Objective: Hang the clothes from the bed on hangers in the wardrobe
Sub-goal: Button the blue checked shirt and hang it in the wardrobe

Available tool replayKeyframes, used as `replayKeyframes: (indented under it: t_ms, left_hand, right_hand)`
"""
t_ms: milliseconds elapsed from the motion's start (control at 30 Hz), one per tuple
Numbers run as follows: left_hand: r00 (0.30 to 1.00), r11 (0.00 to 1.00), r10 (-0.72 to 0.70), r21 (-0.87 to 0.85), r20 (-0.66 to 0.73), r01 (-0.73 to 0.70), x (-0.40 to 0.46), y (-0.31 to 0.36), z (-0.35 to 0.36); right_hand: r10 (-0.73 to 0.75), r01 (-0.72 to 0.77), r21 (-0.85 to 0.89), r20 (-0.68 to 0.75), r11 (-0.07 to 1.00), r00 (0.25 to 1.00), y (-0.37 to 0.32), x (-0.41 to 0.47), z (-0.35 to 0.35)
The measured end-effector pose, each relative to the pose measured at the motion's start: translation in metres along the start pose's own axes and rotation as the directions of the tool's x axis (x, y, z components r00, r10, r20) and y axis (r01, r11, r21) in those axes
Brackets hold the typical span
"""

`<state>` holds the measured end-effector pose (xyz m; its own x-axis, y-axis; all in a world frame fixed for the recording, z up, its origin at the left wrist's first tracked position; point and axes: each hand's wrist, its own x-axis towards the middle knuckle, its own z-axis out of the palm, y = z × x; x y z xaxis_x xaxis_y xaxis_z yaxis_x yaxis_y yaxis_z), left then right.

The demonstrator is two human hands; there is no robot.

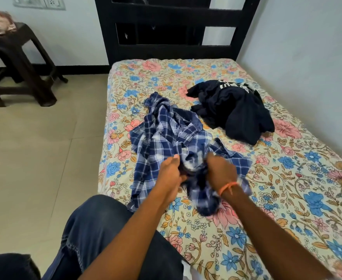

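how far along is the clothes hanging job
Nothing looks done: no hanger or wardrobe is in view. In hand: the left hand and right hand both have a grip on the blue plaid shirt, which mostly lies on the bed. Left: hanging that shirt, then the dark garment lying untouched beyond it.

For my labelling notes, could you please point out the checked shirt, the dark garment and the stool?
checked shirt (162, 128): head view, on its crumpled upper part.
dark garment (234, 110): head view, on the middle of the heap.
stool (22, 37): head view, on its seat's front edge.
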<state>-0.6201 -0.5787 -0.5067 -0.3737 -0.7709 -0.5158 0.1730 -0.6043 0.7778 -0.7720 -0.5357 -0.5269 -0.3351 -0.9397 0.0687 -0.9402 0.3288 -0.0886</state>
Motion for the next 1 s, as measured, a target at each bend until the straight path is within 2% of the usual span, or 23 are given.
replayKeyframes:
  t_ms: [100,167,233,300,333,400,500,567,600,633,700,767,833,867,900,933,1000]
  left_hand:
    - [0.996,0.999,0.046,-0.03,0.081,-0.044,0.0,0.012,0.02]
    - [0.993,0.999,0.046,-0.011,0.104,-0.045,0.003,0.013,0.035]
    - [0.998,0.996,0.029,0.087,0.056,-0.034,0.004,0.007,0.041]
    - [0.999,0.955,0.034,0.295,-0.021,-0.027,0.003,-0.004,0.031]
    - [0.996,0.895,0.074,0.443,-0.052,-0.043,0.003,-0.011,0.02]
    - [0.97,0.704,0.233,0.7,-0.069,-0.119,0.002,-0.024,-0.011]
    - [0.881,0.421,0.473,0.874,0.014,-0.24,-0.01,-0.028,-0.06]
    - [0.795,0.215,0.607,0.958,0.02,-0.189,-0.013,-0.02,-0.094]
    - [0.771,0.155,0.637,0.982,-0.016,-0.108,-0.013,-0.016,-0.106]
    - [0.784,0.15,0.615,0.989,-0.085,-0.01,-0.014,-0.012,-0.115]
    - [0.857,0.14,0.478,0.98,-0.192,0.141,-0.015,-0.007,-0.12]
    - [0.901,0.08,0.384,0.979,-0.202,0.186,-0.01,-0.01,-0.119]
    - [0.906,0.135,0.386,0.983,-0.172,0.129,-0.004,-0.013,-0.119]
    - [0.903,0.19,0.401,0.978,-0.155,0.083,0.0,-0.014,-0.119]
    - [0.895,0.214,0.427,0.976,-0.129,0.039,0.004,-0.014,-0.119]
    - [0.878,0.2,0.469,0.98,-0.097,0.001,0.007,-0.013,-0.119]
    - [0.84,0.152,0.541,0.987,-0.044,-0.046,0.013,-0.013,-0.12]
  right_hand:
    - [0.157,-0.164,-0.009,-0.248,0.986,0.956,0.032,0.042,-0.052]
    - [0.192,-0.201,0.01,-0.344,0.98,0.919,0.034,0.052,-0.077]
    - [0.201,-0.218,-0.028,-0.281,0.976,0.938,0.021,0.042,-0.079]
    - [0.213,-0.217,-0.042,-0.089,0.975,0.973,0.004,0.015,-0.046]
    - [0.212,-0.212,0.004,0.012,0.977,0.977,-0.005,-0.003,-0.022]
    - [0.188,-0.21,0.083,0.209,0.974,0.959,-0.022,-0.041,0.019]
    - [0.125,-0.159,0.066,0.366,0.985,0.922,-0.042,-0.075,0.038]
    - [0.096,-0.164,0.139,0.402,0.977,0.911,-0.049,-0.078,0.026]
    - [0.091,-0.202,0.241,0.406,0.949,0.909,-0.049,-0.074,0.019]
    - [0.07,-0.248,0.376,0.428,0.893,0.901,-0.05,-0.07,0.01]
    - [0.003,-0.374,0.59,0.533,0.716,0.846,-0.051,-0.055,-0.003]
    - [-0.057,-0.522,0.689,0.629,0.503,0.775,-0.058,-0.042,-0.008]
    - [-0.067,-0.694,0.714,0.7,0.095,0.711,-0.062,-0.034,-0.005]
    - [-0.093,-0.726,0.684,0.72,-0.072,0.687,-0.062,-0.033,-0.004]
    - [-0.136,-0.74,0.651,0.728,-0.168,0.672,-0.062,-0.035,-0.003]
    - [-0.165,-0.752,0.637,0.734,-0.169,0.658,-0.062,-0.039,-0.003]
    - [-0.186,-0.744,0.664,0.723,-0.078,0.665,-0.059,-0.048,0.001]
